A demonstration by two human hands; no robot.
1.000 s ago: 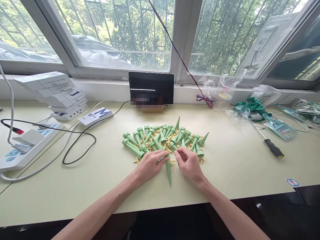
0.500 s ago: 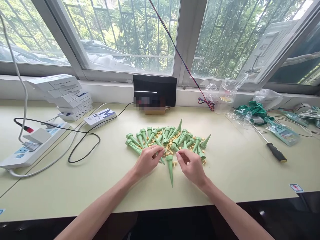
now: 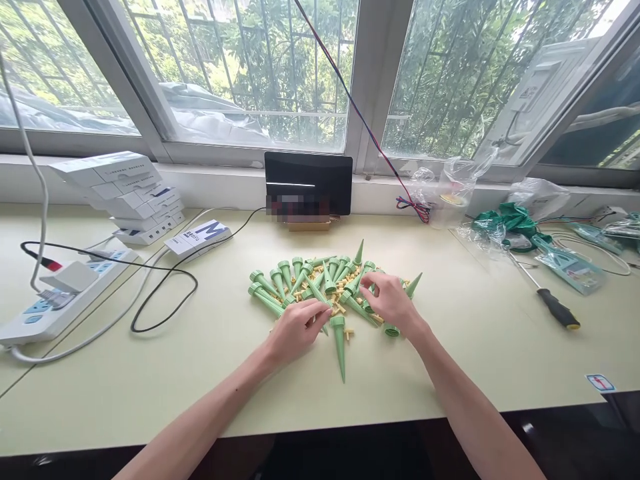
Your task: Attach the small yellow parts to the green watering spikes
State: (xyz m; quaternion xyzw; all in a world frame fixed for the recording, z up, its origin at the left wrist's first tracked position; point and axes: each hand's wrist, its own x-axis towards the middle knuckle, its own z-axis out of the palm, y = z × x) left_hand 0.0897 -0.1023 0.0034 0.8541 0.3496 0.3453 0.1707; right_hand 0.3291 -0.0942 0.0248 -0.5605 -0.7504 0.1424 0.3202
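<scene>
A pile of several green cone-shaped plastic spikes [image 3: 310,280] mixed with small yellow pieces [image 3: 341,293] lies on the pale table [image 3: 200,360]. One green spike [image 3: 340,343] lies apart at the near side, tip toward me. My left hand [image 3: 295,328] rests at the pile's near edge, fingers curled and pinched over a spike and small yellow bits. My right hand [image 3: 393,300] lies on the right part of the pile, fingers bent around green spikes.
A dark tablet [image 3: 308,182] stands at the window sill behind the pile. Stacked white boxes [image 3: 125,193], a power strip [image 3: 55,300] and a black cable [image 3: 150,293] lie left. A screwdriver [image 3: 555,307], plastic bags [image 3: 450,180] and green packets [image 3: 505,217] lie right.
My right hand moved from the near middle up and right onto the pile. My left hand shifted slightly toward the lone spike. The view moved a little.
</scene>
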